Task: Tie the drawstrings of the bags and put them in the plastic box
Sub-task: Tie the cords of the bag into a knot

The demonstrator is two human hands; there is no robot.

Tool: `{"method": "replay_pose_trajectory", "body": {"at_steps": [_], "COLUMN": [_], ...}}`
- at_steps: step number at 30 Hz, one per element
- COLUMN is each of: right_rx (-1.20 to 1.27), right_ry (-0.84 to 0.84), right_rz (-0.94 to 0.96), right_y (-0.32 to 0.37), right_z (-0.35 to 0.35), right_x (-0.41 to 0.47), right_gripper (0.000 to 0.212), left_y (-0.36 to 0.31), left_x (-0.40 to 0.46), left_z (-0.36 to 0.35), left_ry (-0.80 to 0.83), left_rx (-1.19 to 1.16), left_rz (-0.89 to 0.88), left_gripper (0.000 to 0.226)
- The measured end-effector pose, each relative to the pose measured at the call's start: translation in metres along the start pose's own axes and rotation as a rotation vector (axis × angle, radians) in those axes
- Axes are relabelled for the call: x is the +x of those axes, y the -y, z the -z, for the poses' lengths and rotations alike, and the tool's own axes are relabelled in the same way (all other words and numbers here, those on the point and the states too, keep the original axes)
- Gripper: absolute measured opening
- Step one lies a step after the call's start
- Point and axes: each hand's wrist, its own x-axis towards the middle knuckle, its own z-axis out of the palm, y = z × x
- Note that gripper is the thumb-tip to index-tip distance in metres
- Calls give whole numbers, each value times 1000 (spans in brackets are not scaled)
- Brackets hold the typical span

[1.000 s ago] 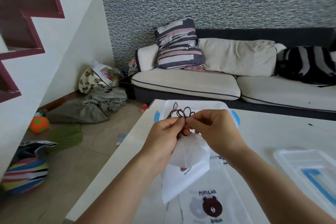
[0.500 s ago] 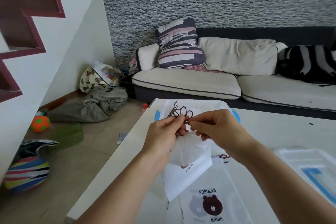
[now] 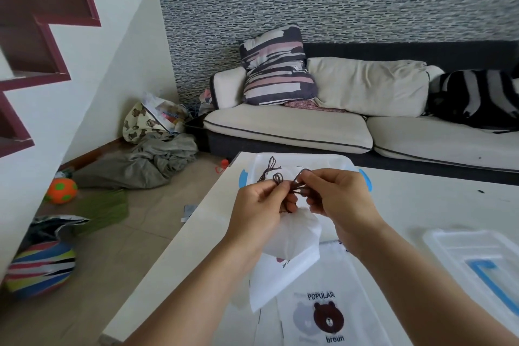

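Left hand [image 3: 259, 205] and right hand [image 3: 341, 196] each pinch dark drawstring [image 3: 292, 185] loops; the white bag [image 3: 286, 250] hangs below them, plastic box [image 3: 309, 159] just beyond on the table [image 3: 421, 205].

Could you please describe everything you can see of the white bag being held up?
The white bag looks like thin, soft fabric, gathered at the neck and hanging tilted above the table. Part of a printed design and the letters "brou" show near its lower half. Dark brown drawstrings loop out of its top. The left hand and right hand pinch those strings and hold the bag's neck between them.
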Motion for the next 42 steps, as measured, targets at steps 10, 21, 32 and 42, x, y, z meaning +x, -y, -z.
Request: {"method": "replay_pose_trajectory", "body": {"at_steps": [10, 21, 32, 42], "right_rx": [-19, -266, -150, -68], "right_ry": [259, 358, 395, 242], "right_rz": [-127, -51, -81, 171], "right_y": [5, 4, -1, -10], "right_z": [19, 21, 18, 5], "right_x": [6, 4, 0, -1], "right_gripper": [26, 15, 18, 23], "left_y": [-1, 2, -1, 0], "left_x": [3, 4, 2, 8], "left_z": [1, 2, 5, 19], "left_ry": [-65, -76, 30, 131], "left_rx": [-62, -36, 30, 56], "left_rz": [33, -24, -48, -70], "left_gripper": [35, 27, 18, 23]}}
